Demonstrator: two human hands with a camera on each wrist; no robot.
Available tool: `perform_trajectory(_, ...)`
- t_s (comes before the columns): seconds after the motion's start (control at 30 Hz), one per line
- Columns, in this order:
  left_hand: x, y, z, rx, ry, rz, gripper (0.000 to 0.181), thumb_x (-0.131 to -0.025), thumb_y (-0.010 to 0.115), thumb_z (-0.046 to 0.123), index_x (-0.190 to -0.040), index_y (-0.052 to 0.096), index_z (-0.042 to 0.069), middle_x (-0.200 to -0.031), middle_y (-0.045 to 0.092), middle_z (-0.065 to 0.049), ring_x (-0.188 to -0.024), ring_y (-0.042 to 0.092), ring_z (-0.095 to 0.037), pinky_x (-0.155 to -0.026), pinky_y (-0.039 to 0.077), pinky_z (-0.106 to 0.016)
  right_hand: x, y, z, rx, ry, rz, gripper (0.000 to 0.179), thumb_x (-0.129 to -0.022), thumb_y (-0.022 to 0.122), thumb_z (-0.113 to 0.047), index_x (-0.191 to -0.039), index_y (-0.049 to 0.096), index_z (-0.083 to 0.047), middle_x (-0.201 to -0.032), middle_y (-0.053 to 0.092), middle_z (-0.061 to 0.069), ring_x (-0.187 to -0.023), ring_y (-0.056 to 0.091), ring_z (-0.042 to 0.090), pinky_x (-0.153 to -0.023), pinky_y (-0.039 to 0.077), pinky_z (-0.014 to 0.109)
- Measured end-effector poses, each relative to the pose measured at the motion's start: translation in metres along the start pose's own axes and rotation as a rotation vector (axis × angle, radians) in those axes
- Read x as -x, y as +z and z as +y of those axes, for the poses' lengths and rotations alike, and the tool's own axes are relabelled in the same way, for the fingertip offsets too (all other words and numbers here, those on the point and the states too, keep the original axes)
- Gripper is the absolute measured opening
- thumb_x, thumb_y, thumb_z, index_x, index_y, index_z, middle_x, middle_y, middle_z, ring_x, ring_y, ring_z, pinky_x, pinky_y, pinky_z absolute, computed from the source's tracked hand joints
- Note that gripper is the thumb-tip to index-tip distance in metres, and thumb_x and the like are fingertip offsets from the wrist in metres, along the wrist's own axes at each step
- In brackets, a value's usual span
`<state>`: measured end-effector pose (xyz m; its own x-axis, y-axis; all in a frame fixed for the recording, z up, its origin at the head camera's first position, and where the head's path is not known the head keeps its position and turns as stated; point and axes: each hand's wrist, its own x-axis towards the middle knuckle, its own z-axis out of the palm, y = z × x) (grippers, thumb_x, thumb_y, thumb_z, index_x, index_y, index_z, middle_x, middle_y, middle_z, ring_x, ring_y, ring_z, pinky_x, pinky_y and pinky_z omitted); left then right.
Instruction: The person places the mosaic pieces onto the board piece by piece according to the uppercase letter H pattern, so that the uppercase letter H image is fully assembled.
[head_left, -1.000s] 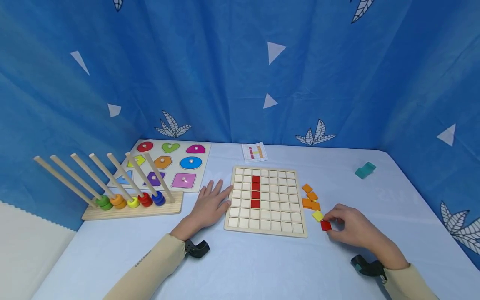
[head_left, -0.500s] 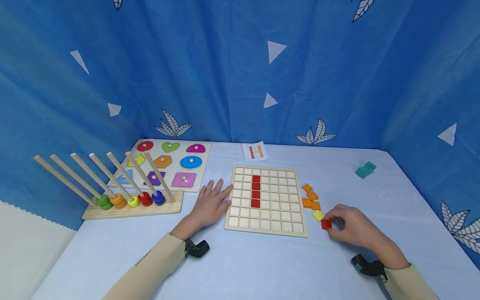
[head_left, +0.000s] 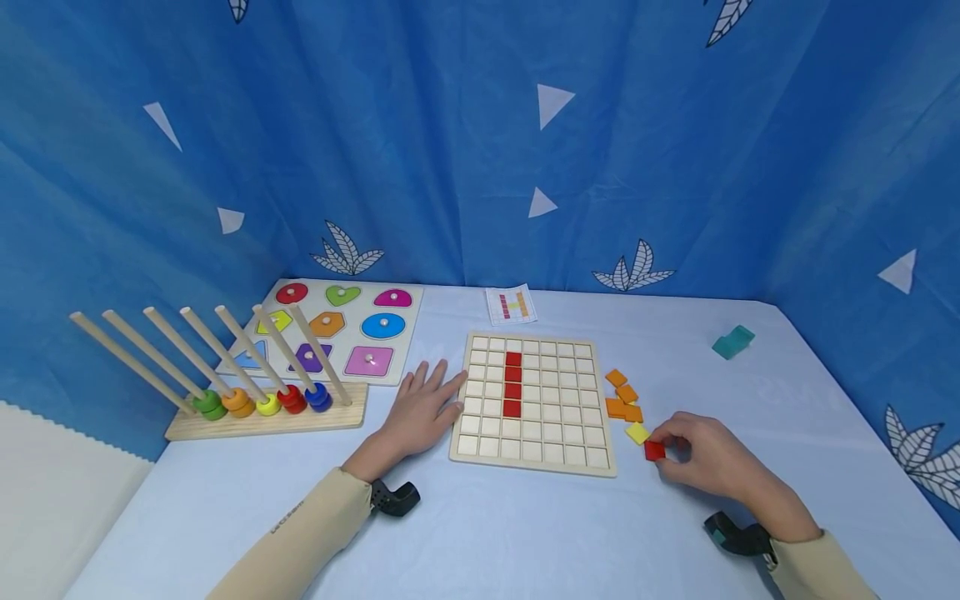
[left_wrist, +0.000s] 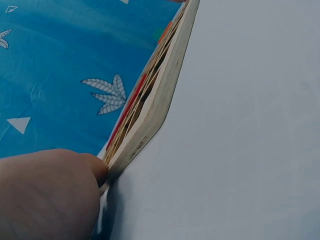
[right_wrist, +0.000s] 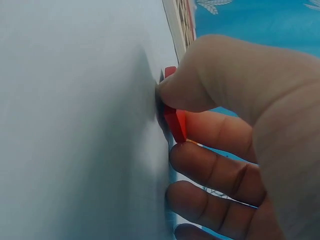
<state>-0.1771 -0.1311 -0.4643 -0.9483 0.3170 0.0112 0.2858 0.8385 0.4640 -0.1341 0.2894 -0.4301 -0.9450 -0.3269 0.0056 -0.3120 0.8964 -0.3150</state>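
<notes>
My right hand [head_left: 705,454] pinches a red square tile [head_left: 654,451] between thumb and fingers, low over the table right of the board. In the right wrist view the red tile [right_wrist: 175,122] is tilted, with the thumb on its near side. A yellow tile [head_left: 637,432] lies just beyond it, and several orange tiles [head_left: 617,407] lie behind that. The wooden grid board [head_left: 534,472] holds a column of red tiles [head_left: 512,389]. My left hand [head_left: 420,412] lies with fingers spread, thumb and forefinger touching the board's left edge; in the left wrist view the thumb meets the board's side [left_wrist: 155,110].
A pattern card [head_left: 511,305] lies behind the board. At left stand a peg stacker [head_left: 262,422] with coloured rings and a knobbed shape puzzle [head_left: 408,333]. Teal tiles [head_left: 733,342] lie at the back right. A blue curtain [head_left: 450,150] hangs around the table.
The red tile has tipped up slightly in my right hand's pinch. Otherwise both hands stay in place; the whole view shifts very slightly.
</notes>
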Motion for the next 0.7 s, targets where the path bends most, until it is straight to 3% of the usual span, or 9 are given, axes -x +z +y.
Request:
perform_trajectory(0.43, 0.001, 0.0, 0.0, -0.001, -0.001, 0.005, 0.056, -0.104, 0.049, 0.036, -0.157, 0.041, 0.019, -0.169, 0.025, -0.019, -0.158, 0.008, -0.047, -0.126, 0.008, -0.066, -0.003, 0.0, -0.007, -0.01, -0.028, 0.005, 0.025, -0.07, 0.088, -0.018, -0.094, 0.078, -0.017, -0.082, 0.064, -0.011, -0.075, 0.05, 0.007, -0.065, 0.048, 0.02)
perform_trajectory(0.7, 0.001, 0.0, 0.001, -0.002, 0.0, 0.009, 0.056, -0.104, 0.05, 0.037, -0.157, 0.041, 0.019, -0.169, 0.025, -0.019, -0.158, 0.009, -0.047, -0.126, 0.009, -0.065, -0.019, 0.004, -0.029, -0.036, -0.168, 0.02, 0.017, -0.074, 0.084, -0.018, -0.088, 0.074, -0.023, -0.077, 0.06, -0.016, -0.073, 0.048, 0.002, -0.065, 0.047, 0.02)
